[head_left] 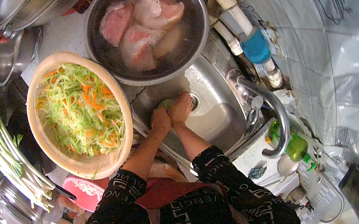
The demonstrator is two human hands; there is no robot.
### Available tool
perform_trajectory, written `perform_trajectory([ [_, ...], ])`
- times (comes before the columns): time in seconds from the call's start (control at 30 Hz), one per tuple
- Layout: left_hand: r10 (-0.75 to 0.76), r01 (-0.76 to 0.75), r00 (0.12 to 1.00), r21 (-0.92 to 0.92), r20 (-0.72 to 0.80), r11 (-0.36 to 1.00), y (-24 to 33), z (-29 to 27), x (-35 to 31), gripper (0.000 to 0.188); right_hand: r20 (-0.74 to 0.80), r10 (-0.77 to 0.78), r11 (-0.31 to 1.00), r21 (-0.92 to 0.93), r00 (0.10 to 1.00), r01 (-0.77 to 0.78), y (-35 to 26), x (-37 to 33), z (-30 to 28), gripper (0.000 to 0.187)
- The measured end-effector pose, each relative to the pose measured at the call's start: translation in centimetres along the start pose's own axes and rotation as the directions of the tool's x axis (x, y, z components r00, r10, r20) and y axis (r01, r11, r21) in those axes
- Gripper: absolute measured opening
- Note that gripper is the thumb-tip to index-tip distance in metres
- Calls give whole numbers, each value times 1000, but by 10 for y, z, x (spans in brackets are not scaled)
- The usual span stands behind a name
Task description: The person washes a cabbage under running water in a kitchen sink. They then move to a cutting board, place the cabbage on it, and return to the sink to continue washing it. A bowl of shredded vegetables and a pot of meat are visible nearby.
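Both hands are low in the steel sink (219,124), close together beside the drain. My left hand (160,118) and my right hand (181,107) press around a small green clump (167,103), perhaps shredded vegetable; only its top shows between them. The fingers curl inward and are partly hidden. To the left of the sink stands a peach-coloured mesh basket (34,122) heaped with shredded green vegetable and orange strips (86,108). Beyond the hands, a wide metal basin (109,74) holds water and several large pieces of raw meat (139,42).
A curved metal faucet (279,114) arches at the sink's right, near a green bottle (296,146). Spring onions (14,161) lie far left, above stacked metal lids (15,206). A pink bowl (83,201) with white bits sits below the basket. White pipes (229,4) run along the tiled wall (334,43).
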State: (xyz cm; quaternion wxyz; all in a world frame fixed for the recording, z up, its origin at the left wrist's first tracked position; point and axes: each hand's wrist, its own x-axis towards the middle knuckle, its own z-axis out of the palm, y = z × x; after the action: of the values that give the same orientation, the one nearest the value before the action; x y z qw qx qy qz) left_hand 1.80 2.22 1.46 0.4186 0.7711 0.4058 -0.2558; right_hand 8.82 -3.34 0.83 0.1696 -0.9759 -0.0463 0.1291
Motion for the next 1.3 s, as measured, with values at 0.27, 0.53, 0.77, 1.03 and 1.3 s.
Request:
perform_trajectory([
  [0.27,12,-13,1000,-27,-13,1000,10,-3,6,33,37,-48,998,-38,998,49,-1,13,1,48],
  [0.53,-114,115,993,-14,20,993,12,0,13,30,107,-5,1000,11,994,4,-12,23,-4,52],
  [0.77,4,-20,977,-70,-213,997,-12,29,20,24,119,-54,996,81,991,44,-11,22,-6,53],
  [1.03,238,-226,947,78,-214,971,-14,22,31,23,-103,-19,995,92,995,29,1,28,12,21],
  [1.3,76,-54,981,-123,176,991,7,-8,14,39,285,320,468,782,903,-413,76,-9,-5,39],
])
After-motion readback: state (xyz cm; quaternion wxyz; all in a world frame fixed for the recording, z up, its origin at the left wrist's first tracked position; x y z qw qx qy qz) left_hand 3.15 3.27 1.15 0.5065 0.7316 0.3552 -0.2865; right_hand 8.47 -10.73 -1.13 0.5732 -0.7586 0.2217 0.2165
